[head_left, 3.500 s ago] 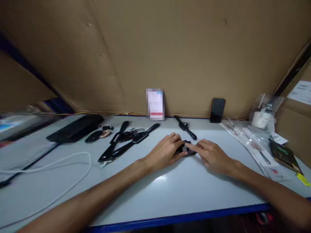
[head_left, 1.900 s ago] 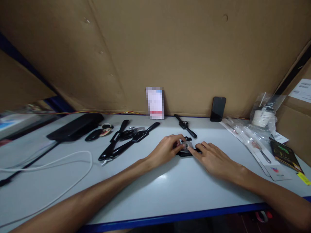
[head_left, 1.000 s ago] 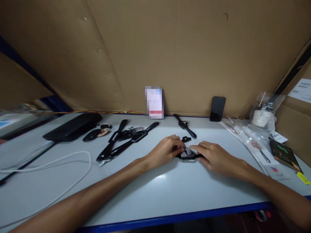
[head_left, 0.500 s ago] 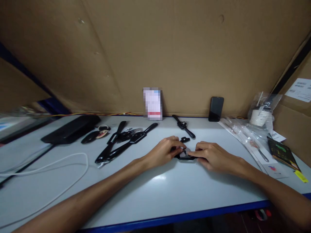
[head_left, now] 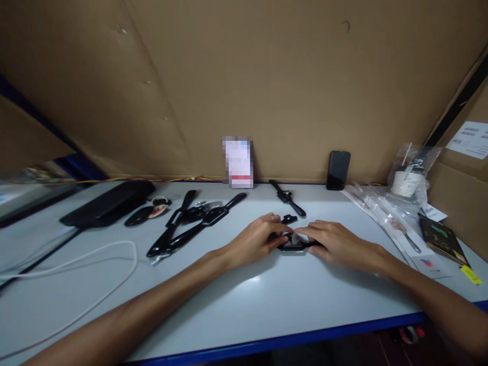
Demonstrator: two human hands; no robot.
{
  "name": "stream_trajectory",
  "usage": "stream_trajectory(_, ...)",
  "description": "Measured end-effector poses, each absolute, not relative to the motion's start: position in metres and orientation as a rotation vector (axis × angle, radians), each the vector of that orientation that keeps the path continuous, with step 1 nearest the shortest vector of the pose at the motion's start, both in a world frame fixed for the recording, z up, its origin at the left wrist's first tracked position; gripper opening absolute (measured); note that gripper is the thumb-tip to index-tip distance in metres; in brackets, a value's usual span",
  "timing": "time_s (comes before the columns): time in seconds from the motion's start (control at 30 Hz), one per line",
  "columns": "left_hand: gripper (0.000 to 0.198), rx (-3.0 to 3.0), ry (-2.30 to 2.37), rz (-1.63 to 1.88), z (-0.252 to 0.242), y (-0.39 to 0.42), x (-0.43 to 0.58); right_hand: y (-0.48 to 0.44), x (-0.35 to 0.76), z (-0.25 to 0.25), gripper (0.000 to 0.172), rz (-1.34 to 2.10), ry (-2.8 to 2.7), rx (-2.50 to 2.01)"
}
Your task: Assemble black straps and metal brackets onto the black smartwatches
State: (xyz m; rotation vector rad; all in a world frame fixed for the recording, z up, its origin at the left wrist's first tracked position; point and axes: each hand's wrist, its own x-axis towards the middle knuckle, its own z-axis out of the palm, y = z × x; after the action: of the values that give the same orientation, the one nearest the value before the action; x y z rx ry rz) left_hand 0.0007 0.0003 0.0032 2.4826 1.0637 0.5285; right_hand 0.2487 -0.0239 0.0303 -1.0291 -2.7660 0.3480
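A black spokeshave body (head_left: pixel 293 247) lies on the table between my two hands, its handles mostly covered by them. My left hand (head_left: pixel 267 234) is closed on its left side, thumb and fingers meeting near the middle. My right hand (head_left: pixel 328 240) grips the right side, with its index finger reaching to the centre. A small pale, thin piece (head_left: pixel 300 238) shows under that finger, and I cannot tell what it is. Just beyond my fingers lies a small black metal plate (head_left: pixel 290 219). Farther back rests another spokeshave (head_left: pixel 286 197), which looks assembled.
Two spokeshave bodies (head_left: pixel 213 216) with bagged black parts (head_left: pixel 196 212) lie left of centre. Beyond them are a black case (head_left: pixel 110 204) and a white cable (head_left: pixel 95 246). Two phones lean at the back, one dark (head_left: pixel 338 170). Plastic-wrapped packages (head_left: pixel 400 231) and a bagged white cup (head_left: pixel 404 183) stand right.
My right index finger has shifted slightly and its fingers sit closer to the left hand's. The pale piece shows more between them. The view has shifted a little.
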Motion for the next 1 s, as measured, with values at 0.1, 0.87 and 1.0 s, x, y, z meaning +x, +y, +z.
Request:
stream_trajectory(0.1, 0.031, 2.465, 1.053, 0.503, 0.006, -0.002, 0.002, -0.022, 0.251, 0.032, 0.049, 0.349, -2.789, -0.981)
stream_trajectory(0.87, 0.013, 2.326, 1.113, 0.51, 0.007, -0.006, 0.006, -0.031, 0.248, 0.038, 0.041, 0.094, -2.912, -0.949)
stream_trajectory(1.0, 0.014, 2.331, 1.132, 0.494, 0.008, -0.009, 0.006, -0.031, 0.249, 0.037, 0.043, 0.132, -2.895, -0.945)
